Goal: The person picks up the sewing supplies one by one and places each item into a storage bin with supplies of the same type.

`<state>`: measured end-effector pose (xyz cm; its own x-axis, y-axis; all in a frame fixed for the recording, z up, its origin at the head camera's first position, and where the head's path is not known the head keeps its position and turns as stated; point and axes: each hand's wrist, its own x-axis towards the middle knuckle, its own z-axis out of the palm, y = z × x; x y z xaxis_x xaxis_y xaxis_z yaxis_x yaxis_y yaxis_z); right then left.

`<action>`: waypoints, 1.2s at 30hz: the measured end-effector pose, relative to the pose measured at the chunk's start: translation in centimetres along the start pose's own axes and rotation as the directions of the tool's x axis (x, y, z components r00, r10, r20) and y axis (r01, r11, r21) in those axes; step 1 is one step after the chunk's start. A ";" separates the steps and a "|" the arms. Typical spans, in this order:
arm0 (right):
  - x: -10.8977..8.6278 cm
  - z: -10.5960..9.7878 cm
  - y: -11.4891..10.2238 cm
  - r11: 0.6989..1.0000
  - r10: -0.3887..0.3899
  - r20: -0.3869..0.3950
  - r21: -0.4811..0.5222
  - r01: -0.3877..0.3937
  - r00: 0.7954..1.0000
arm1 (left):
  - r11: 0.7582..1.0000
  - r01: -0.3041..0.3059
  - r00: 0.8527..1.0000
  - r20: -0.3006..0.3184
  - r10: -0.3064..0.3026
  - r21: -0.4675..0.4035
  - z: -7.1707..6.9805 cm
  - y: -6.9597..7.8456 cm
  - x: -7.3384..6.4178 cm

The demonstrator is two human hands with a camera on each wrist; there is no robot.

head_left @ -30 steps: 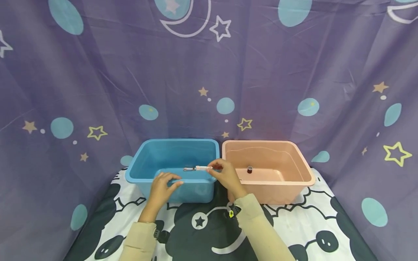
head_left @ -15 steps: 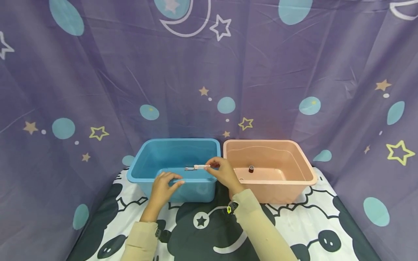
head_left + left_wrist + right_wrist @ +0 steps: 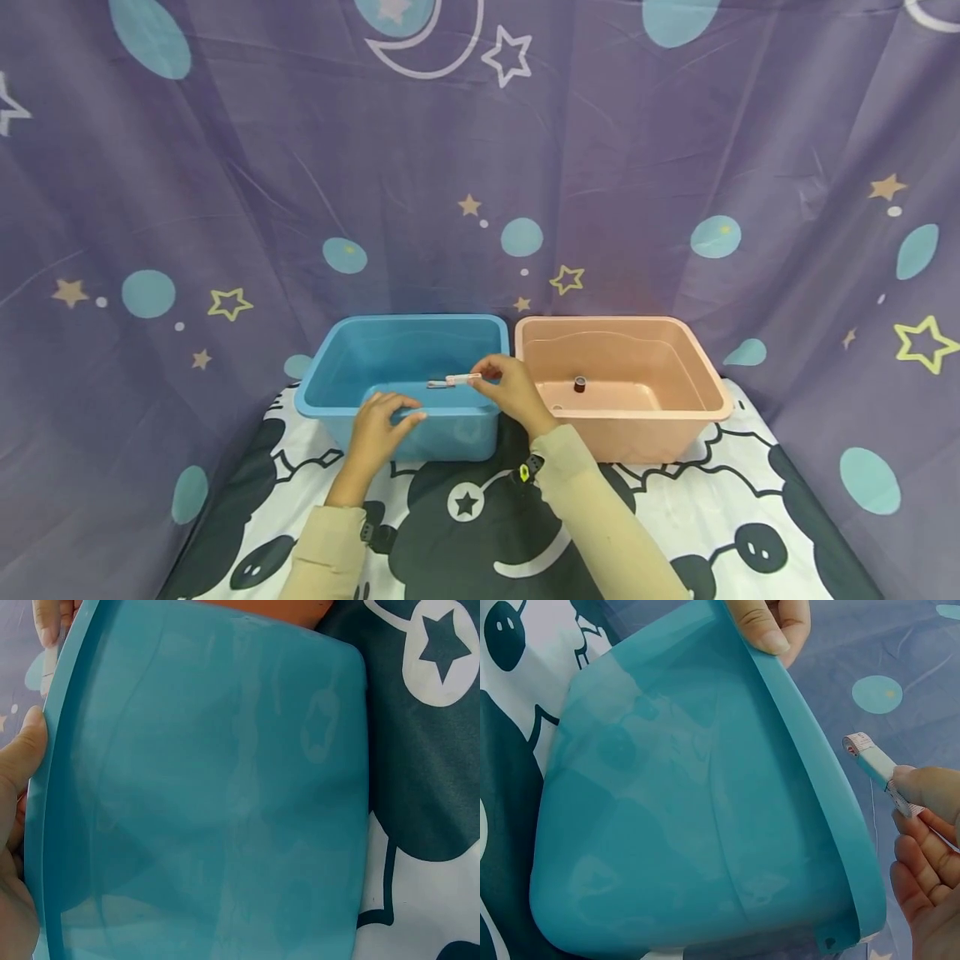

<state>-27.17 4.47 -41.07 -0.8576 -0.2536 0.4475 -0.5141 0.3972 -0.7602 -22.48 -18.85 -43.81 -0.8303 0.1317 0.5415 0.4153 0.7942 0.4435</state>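
Note:
My right hand [image 3: 512, 390] pinches a small narrow folded strip [image 3: 877, 763] between thumb and fingertips. Fine printed marks like a tape measure's run along it, and a pale band wraps its middle. In the head view the strip points left, above the inside of the blue bin [image 3: 420, 323]. The left hand [image 3: 377, 429] stays at the bin's front rim, its thumb and fingers loosely curved and apart. The right wrist view shows the left thumb overlapping the rim; whether it touches cannot be told.
A peach bin [image 3: 611, 323] stands close on the right, with a small dark brown cylinder [image 3: 580, 384] inside it. Both bins sit on a black and white patterned cloth [image 3: 450, 550]. A purple curtain [image 3: 420, 167] hangs behind them.
The right hand has shifted slightly left with the strip, further over the blue bin. My left hand has hardly moved. The head view has tilted a little.

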 end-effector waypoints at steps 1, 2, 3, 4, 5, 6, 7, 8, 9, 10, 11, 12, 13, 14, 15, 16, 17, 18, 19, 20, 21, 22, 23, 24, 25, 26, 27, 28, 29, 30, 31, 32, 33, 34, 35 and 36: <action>0.1 0.0 0.0 1.000 0.001 0.002 -0.005 -0.001 1.000 | 1.000 0.002 1.000 0.001 -0.002 0.001 0.0 0.0 0.0; 0.1 0.0 0.0 1.000 0.004 0.004 -0.007 -0.003 1.000 | 1.000 0.002 1.000 0.001 -0.002 0.001 0.0 0.0 0.1; 0.2 0.0 0.1 1.000 0.007 0.006 -0.010 -0.007 1.000 | 1.000 0.003 1.000 0.002 -0.003 0.002 0.0 0.0 0.1; 0.3 0.1 0.1 1.000 0.012 0.007 -0.014 -0.012 1.000 | 1.000 0.004 1.000 0.003 -0.004 0.002 0.0 0.0 0.1; 0.3 0.1 0.1 1.000 0.013 0.009 -0.015 -0.013 1.000 | 1.000 0.005 1.000 0.003 -0.005 0.002 -0.1 0.0 0.1; 0.4 0.1 0.1 1.000 0.015 0.008 -0.017 -0.015 1.000 | 1.000 0.004 1.000 0.003 -0.004 0.001 -0.1 0.0 0.1; 0.4 0.2 0.1 1.000 0.019 0.010 -0.018 -0.019 1.000 | 1.000 0.002 1.000 0.004 -0.002 0.002 -0.1 0.0 0.1; 0.5 0.2 0.1 1.000 0.022 0.012 -0.019 -0.021 1.000 | 1.000 -0.001 1.000 0.004 0.001 0.002 0.0 0.0 0.1; 0.5 0.2 0.1 0.999 0.024 0.016 -0.021 -0.024 1.000 | 1.000 -0.004 1.000 0.004 0.004 0.004 0.0 -0.1 0.1; 0.5 0.2 0.1 0.999 0.023 0.021 -0.023 -0.023 1.000 | 1.000 -0.009 1.000 0.004 0.009 0.004 0.0 -0.1 0.2; 0.5 0.2 0.0 1.000 0.020 0.029 -0.023 -0.020 0.999 | 1.000 -0.012 1.000 0.005 0.012 0.004 0.0 -0.1 0.2; 0.5 0.2 0.0 1.000 0.018 0.037 -0.025 -0.017 0.999 | 1.000 -0.016 1.000 0.004 0.016 0.005 0.1 -0.1 0.2; 0.5 0.3 0.0 1.000 0.016 0.046 -0.028 -0.015 0.999 | 1.000 -0.020 1.000 0.003 0.020 0.005 0.1 -0.2 0.2; 0.5 0.3 -0.1 0.999 0.012 0.055 -0.031 -0.011 0.998 | 1.000 -0.023 1.000 0.002 0.023 0.006 0.1 -0.2 0.2; 0.4 0.3 -0.1 0.999 0.010 0.062 -0.033 -0.008 0.998 | 1.000 -0.025 1.000 0.000 0.025 0.005 0.0 -0.2 0.2; 0.4 0.3 -0.1 0.999 0.006 0.067 -0.033 -0.004 0.998 | 1.000 -0.024 1.000 -0.001 0.024 0.002 0.0 -0.2 0.2; 0.4 0.4 -0.1 0.999 0.002 0.069 -0.033 0.000 0.998 | 1.000 -0.022 1.000 0.000 0.022 0.000 0.0 -0.2 0.2; 0.4 0.4 0.0 0.999 0.003 0.067 -0.035 -0.001 0.998 | 1.000 -0.021 1.000 0.000 0.021 -0.001 0.0 -0.2 0.2; 0.4 0.4 0.0 0.999 0.004 0.065 -0.035 -0.001 0.998 | 1.000 -0.018 1.000 0.003 0.018 -0.002 0.0 -0.1 0.2; 0.4 0.5 0.0 0.999 0.007 0.063 -0.034 -0.005 0.998 | 1.000 -0.016 1.000 0.006 0.016 -0.002 0.0 -0.1 0.2; 0.3 0.4 0.0 0.999 0.010 0.061 -0.034 -0.008 0.998 | 1.000 -0.012 1.000 0.010 0.012 -0.003 -0.1 -0.1 0.2; 0.3 0.4 0.0 0.999 0.014 0.061 -0.033 -0.012 0.998 | 1.000 -0.009 1.000 0.013 0.009 -0.002 -0.1 -0.1 0.2; 0.3 0.4 0.0 0.999 0.019 0.061 -0.034 -0.017 0.998 | 1.000 -0.006 1.000 0.016 0.006 -0.001 -0.1 -0.1 0.2; 0.3 0.4 0.0 0.999 0.022 0.063 -0.034 -0.020 0.998 | 1.000 -0.004 1.000 0.017 0.004 0.001 -0.1 -0.1 0.2; 0.3 0.3 0.0 0.999 0.020 0.064 -0.031 -0.019 0.998 | 1.000 -0.002 1.000 0.018 0.002 0.002 0.0 -0.1 0.2; 0.3 0.2 0.0 0.999 0.020 0.065 -0.029 -0.018 0.998 | 1.000 -0.002 1.000 0.019 0.002 0.000 0.0 -0.1 0.2; 0.2 0.2 0.0 1.000 0.016 0.064 -0.027 -0.014 0.998 | 1.000 -0.001 1.000 0.018 0.001 0.000 0.0 -0.1 0.2; 0.2 0.1 0.0 1.000 0.011 0.064 -0.024 -0.009 0.998 | 1.000 -0.002 1.000 0.017 0.002 0.000 0.0 -0.1 0.2; 0.2 0.1 0.1 1.000 0.001 0.062 -0.022 0.000 0.998 | 1.000 -0.001 1.000 0.018 0.001 -0.002 0.0 -0.1 0.2; 0.2 0.0 0.1 1.000 -0.007 0.060 -0.016 0.008 0.998 | 1.000 -0.001 1.000 0.018 0.001 -0.004 0.0 -0.1 0.2; 0.2 0.0 0.2 1.000 -0.013 0.058 -0.010 0.013 0.998 | 1.000 -0.002 1.000 0.017 0.002 -0.006 0.0 -0.1 0.2; 0.1 -0.1 0.2 1.000 -0.017 0.058 -0.007 0.017 0.998 | 1.000 -0.002 1.000 0.017 0.002 -0.008 0.0 -0.1 0.2; 0.1 -0.1 0.2 1.000 -0.018 0.057 -0.003 0.018 0.998 | 1.000 -0.003 1.000 0.017 0.003 -0.009 0.0 -0.1 0.2; 0.0 -0.2 0.2 1.000 -0.021 0.056 0.002 0.021 0.998 | 1.000 -0.003 1.000 0.017 0.003 -0.009 0.0 -0.1 0.2; 0.0 -0.2 0.2 1.000 -0.021 0.056 0.007 0.020 0.998 | 1.000 -0.004 1.000 0.015 0.004 -0.012 0.0 -0.1 0.1; -0.1 -0.3 0.2 1.000 -0.017 0.056 0.010 0.016 0.998 | 1.000 -0.007 1.000 0.013 0.007 -0.012 0.0 -0.1 0.1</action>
<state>-27.19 4.81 -41.13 -0.8465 -0.3094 0.4333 -0.5280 0.3838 -0.7576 -22.60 -18.90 -43.78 -0.8322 0.1449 0.5353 0.4252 0.7862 0.4484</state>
